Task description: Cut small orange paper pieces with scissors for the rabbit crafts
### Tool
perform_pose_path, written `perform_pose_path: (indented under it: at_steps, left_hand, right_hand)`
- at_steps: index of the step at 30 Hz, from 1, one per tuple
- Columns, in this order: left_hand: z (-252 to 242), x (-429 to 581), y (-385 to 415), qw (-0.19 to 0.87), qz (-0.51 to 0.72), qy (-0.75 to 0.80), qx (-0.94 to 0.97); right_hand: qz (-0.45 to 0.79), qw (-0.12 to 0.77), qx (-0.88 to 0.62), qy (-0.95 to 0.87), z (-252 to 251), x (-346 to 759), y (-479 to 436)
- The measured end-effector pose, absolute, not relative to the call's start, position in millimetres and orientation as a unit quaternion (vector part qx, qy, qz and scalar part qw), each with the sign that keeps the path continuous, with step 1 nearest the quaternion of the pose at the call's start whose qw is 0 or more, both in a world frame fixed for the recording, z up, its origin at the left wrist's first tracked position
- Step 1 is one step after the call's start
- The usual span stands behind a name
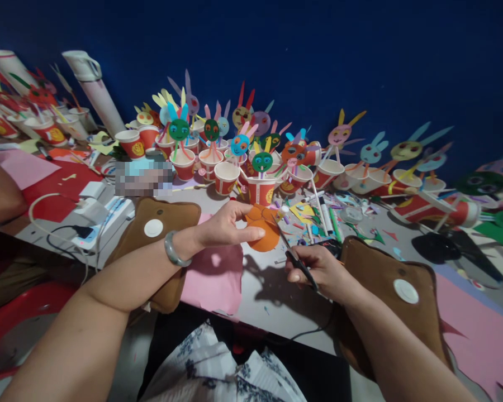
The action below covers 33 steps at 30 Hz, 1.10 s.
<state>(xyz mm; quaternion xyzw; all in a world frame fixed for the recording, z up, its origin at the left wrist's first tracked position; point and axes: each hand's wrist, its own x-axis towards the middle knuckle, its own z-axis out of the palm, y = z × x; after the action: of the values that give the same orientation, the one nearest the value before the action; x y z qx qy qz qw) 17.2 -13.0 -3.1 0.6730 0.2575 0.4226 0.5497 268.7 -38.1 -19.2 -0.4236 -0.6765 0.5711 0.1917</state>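
My left hand (230, 224) pinches a rounded piece of orange paper (268, 239) above the table, thumb on top. Drawn or cut curved lines show near the paper's upper edge. In my right hand (322, 271) are dark-handled scissors (295, 259), their blades reaching the right edge of the orange paper. Whether the blades are apart is hard to make out. Below my left wrist lies a sheet of pink paper (216, 279). Behind the orange paper stands a red and white paper cup (261, 191) with a green paper rabbit face (262, 162) on it.
Many paper cups with rabbit faces line the blue wall. Brown cushioned pads (396, 312) flank me. Markers (324, 215) and paper scraps lie right of centre. A power strip (104, 223) with cords is at left, near a thermos (94, 89). Another person's arm (2, 190) rests far left.
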Motion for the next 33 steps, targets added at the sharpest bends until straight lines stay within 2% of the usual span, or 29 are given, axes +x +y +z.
perform_pose_path:
  at_steps: [11, 20, 33]
  left_hand:
    - [-3.3, 19.1, -13.7, 0.556, 0.427, 0.254, 0.666]
    - [-4.8, 19.9, -14.7, 0.525, 0.418, 0.267, 0.692]
    - [-4.5, 23.0, -15.4, 0.55, 0.398, 0.241, 0.693]
  right_hand:
    - [0.565, 0.215, -0.426, -0.673, -17.7, 266.7, -38.4]
    - [0.564, 0.201, -0.432, -0.675, -13.2, 263.0, -39.2]
    - [0.553, 0.196, -0.427, -0.688, -12.2, 261.1, -39.0]
